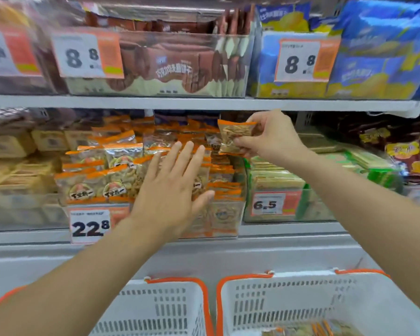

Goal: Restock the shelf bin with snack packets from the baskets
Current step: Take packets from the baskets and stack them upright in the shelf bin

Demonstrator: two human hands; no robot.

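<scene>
A clear shelf bin (226, 214) on the middle shelf is heaped with several orange-topped snack packets (121, 154). My right hand (272, 137) pinches one such snack packet (233, 135) by its edge, above the bin's right rear part. My left hand (172, 187) is stretched flat with straight fingers over the front of the heap; whether it touches the packets is unclear. Two white baskets with orange rims stand below: the left basket (160, 309) and the right basket (301, 301). A few packets (313, 329) show at the right basket's bottom.
A price tag reading 22.8 (90, 225) hangs on the bin's front. To the right stands a bin of green packets (277, 180) tagged 6.5. The upper shelf (204, 103) holds brown and blue packs just above my right hand.
</scene>
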